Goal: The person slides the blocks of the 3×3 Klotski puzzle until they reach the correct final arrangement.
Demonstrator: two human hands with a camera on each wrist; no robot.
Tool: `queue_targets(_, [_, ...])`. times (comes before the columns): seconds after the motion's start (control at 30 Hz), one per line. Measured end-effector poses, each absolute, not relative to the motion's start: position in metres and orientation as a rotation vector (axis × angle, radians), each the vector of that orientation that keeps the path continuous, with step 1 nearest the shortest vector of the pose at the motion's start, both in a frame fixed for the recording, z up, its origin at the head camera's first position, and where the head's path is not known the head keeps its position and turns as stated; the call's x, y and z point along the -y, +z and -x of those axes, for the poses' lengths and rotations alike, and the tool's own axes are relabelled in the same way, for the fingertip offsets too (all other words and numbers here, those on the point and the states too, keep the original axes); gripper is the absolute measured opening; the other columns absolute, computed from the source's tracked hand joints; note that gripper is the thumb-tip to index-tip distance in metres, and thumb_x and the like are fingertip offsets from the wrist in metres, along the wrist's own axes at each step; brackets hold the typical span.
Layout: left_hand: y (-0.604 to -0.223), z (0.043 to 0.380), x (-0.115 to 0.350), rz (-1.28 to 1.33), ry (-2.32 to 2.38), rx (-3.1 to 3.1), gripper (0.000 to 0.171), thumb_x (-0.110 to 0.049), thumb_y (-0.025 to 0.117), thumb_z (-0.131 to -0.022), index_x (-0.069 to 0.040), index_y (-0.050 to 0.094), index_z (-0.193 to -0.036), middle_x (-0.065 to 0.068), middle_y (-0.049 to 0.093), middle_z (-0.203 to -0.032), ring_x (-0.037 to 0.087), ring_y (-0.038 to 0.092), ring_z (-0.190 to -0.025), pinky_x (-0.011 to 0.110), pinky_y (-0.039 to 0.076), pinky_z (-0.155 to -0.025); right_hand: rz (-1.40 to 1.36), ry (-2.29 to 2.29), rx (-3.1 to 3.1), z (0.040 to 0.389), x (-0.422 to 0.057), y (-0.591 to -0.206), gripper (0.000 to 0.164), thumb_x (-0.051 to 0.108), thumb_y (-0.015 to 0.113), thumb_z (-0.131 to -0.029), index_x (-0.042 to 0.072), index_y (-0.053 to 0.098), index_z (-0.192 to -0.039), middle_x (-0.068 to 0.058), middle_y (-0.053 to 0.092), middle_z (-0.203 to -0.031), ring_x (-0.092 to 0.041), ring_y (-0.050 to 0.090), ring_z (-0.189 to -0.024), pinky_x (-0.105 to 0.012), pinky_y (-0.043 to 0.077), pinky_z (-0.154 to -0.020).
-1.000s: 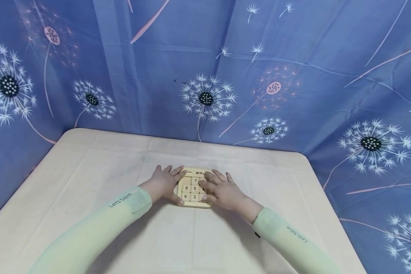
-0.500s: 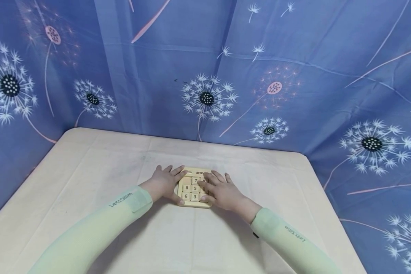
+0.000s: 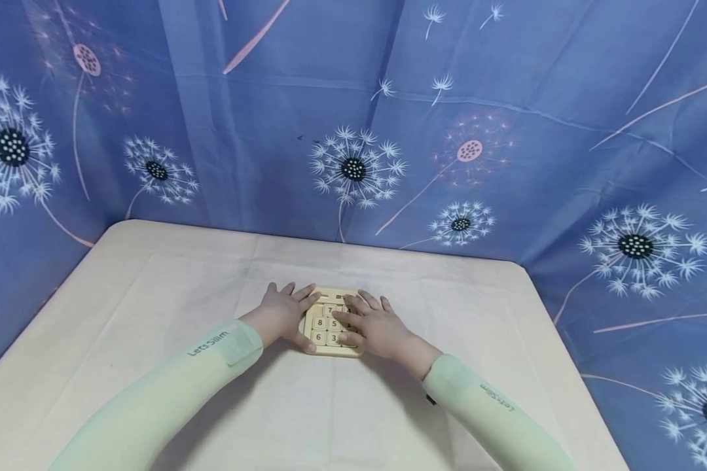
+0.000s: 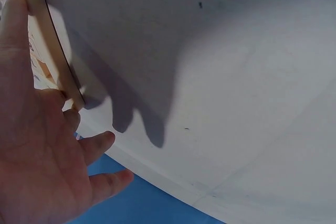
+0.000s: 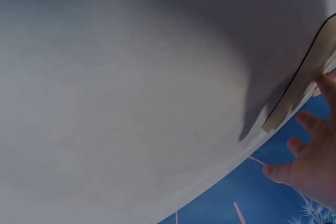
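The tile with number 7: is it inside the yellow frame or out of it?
Inside: the 7 tile lies within the yellow frame, in the row above the 8 tile.

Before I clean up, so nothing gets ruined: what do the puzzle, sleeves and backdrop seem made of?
Puzzle: probably wood, smooth and matte, going by its pale tan colour; no grain is discernible, so plastic is possible.
Sleeves: likely stretchy knit, matte, judging by the snug fit.
Backdrop: seemingly printed cloth, slightly sheeny, creased and hanging in folds.
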State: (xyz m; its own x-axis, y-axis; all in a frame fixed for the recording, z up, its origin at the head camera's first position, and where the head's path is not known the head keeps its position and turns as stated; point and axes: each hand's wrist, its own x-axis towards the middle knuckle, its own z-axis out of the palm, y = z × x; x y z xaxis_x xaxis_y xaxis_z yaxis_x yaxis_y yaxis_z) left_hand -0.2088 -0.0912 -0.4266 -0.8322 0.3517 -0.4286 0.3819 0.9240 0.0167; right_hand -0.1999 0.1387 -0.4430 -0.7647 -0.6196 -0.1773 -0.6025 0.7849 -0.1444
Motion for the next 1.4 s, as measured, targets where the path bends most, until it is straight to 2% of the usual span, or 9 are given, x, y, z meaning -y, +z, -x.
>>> queue_targets(1.4, [-0.427, 0.209, 0.090, -0.521, -0.153, -2.644, 0.116, -0.079, 0.070, -0.075, -0.023, 0.023, -0.165, -0.003, 0.014, -0.175, 0.037, 0.023, -0.160, 0.065, 0.024, -0.127, 0.961, -0.141, -2.733, 0.201, -0.123, -0.444, 0.057, 0.054, 0.053, -0.102, 0.030, 0.049, -0.153, -0.010, 0.035, -0.168, -0.041, 0.023, -0.158, -0.074, 0.024, -0.122])
